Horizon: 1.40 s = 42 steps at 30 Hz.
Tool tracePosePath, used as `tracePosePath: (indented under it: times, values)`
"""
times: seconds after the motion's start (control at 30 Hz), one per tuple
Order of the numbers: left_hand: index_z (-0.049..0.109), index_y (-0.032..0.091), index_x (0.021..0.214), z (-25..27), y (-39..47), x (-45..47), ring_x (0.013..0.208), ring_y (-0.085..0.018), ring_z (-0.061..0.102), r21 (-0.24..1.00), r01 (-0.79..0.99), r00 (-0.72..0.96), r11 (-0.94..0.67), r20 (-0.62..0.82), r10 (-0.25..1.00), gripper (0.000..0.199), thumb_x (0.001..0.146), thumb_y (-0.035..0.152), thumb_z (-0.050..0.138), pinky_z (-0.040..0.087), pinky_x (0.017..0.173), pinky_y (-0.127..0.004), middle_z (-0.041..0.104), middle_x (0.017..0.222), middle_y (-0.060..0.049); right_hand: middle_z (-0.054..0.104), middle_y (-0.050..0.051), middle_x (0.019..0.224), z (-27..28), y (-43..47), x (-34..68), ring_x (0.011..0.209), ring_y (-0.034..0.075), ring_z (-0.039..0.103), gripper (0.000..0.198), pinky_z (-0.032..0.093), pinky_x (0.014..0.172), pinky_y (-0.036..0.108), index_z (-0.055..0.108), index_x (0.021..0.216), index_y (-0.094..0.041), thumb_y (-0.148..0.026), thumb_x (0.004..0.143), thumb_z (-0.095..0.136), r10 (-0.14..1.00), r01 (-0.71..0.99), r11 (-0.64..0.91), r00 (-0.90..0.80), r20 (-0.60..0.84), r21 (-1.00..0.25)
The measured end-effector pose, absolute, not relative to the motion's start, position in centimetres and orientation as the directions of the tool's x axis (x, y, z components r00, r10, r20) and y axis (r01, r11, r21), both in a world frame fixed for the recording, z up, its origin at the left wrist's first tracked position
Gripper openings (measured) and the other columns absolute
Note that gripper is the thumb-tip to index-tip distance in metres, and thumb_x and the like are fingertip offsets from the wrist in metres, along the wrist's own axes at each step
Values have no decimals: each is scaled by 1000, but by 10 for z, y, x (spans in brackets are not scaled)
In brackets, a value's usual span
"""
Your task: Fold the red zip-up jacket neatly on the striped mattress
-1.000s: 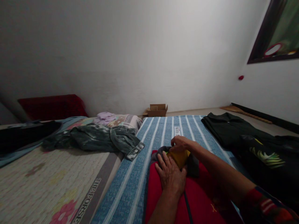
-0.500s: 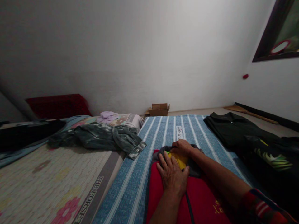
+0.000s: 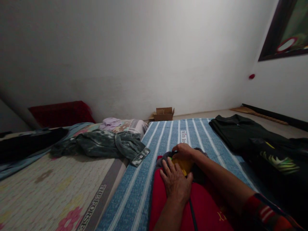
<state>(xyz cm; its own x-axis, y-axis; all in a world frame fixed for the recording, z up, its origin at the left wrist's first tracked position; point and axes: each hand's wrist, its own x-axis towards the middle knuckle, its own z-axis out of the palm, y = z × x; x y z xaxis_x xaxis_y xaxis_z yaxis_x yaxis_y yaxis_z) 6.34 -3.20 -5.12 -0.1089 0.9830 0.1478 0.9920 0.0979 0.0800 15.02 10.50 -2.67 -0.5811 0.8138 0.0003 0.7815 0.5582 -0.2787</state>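
Note:
A folded red jacket [image 3: 207, 205] with a dark zip line and small yellow lettering lies in front of me. Its grey collar or hood [image 3: 201, 175] is at the far end, with a yellow patch [image 3: 183, 164] showing inside. My left hand [image 3: 176, 184] rests flat on the red cloth, fingers spread onto the edge of the yellow patch. Bent over the far side of the collar is my right hand [image 3: 184, 152], its fingers curled on the grey cloth; the fingertips are partly hidden.
Under the jacket is a blue striped bedcover [image 3: 130, 192]. Left of it, a grey-green shirt [image 3: 108, 144] lies crumpled on a floral mattress [image 3: 55, 183]. Dark folded clothes [image 3: 250, 131] lie to the right. A cardboard box [image 3: 164, 114] stands by the wall.
My right hand has shifted slightly left over the collar, covering more of the grey cloth. My left hand stays on the jacket. The camera view has moved a little.

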Motion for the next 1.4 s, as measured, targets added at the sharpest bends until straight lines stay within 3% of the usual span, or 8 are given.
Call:
tracePosePath:
  times: [0.3,0.47,0.6,0.8,1.07,1.23,1.4]
  values:
    - [52,13,131,-52,-33,65,139,-39,13,89,990,-122,109,159,980,71,81,63,43,15,107,-59,25,150,-18,70,2,88,-38,108,148,82,15,63,25,39,64,21,71,96,-21,-35,83,54,825,763,539,-564,39,-357]
    - [52,13,131,-50,-33,66,138,-39,13,67,992,-119,110,157,980,70,81,61,44,16,107,-58,26,150,-18,70,4,90,-39,101,146,84,17,63,26,38,66,23,70,97,-21,-35,86,50,843,786,516,-536,41,-341]
    - [51,12,131,-48,-33,66,138,-39,13,70,991,-121,112,144,982,71,80,62,44,16,107,-58,27,150,-18,70,7,93,-30,101,151,87,20,63,33,39,67,25,70,97,-22,-46,86,50,851,810,503,-525,9,-300]
    - [50,12,132,-44,-33,67,139,-38,12,77,989,-134,124,136,982,74,80,65,42,16,107,-57,25,150,-18,70,9,80,-20,107,174,76,21,63,52,38,59,24,73,84,-20,-67,77,53,843,836,489,-526,-112,-249]
    - [50,10,131,-41,-35,68,138,-38,15,65,992,-113,104,157,981,73,82,63,40,19,106,-56,26,150,-19,69,12,93,-28,98,173,89,25,64,50,41,65,26,72,95,-19,-63,81,51,876,874,449,-471,-102,-186]
    - [50,10,131,-40,-35,69,138,-38,16,51,992,-118,111,156,981,72,82,63,40,19,106,-55,26,150,-19,70,12,93,-18,100,185,87,22,65,56,40,63,24,71,93,-19,-65,85,40,864,867,465,-489,-121,-180]
    - [49,10,132,-41,-32,68,138,-38,14,49,993,-115,109,137,984,75,81,65,40,20,106,-56,24,150,-19,70,12,93,-19,99,191,87,23,65,42,41,64,24,72,92,-18,-54,84,51,874,882,450,-468,-134,-142]
